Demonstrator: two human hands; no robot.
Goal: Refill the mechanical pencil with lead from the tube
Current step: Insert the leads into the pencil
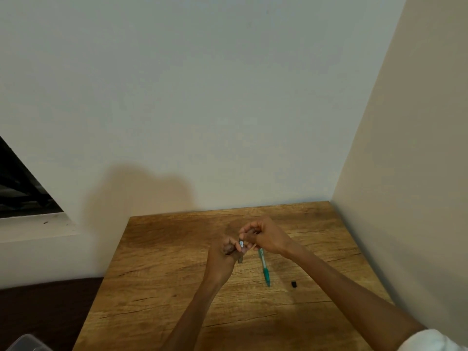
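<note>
Lead tube [240,252]: small grey stick, upright, long axis running 12 to 6; its upper end is buried among my fingertips, so I cannot tell whether it is capped. My left hand [225,252] curls round it from 9 o'clock. My right hand [263,236] pinches at its top from 2 o'clock. Mechanical pencil [263,266]: green, flat on the wooden table [177,274], tip end toward 6, top end hidden under my right hand. Small black cap [293,283] lies at 4 o'clock, apart from the pencil; blurred.
</note>
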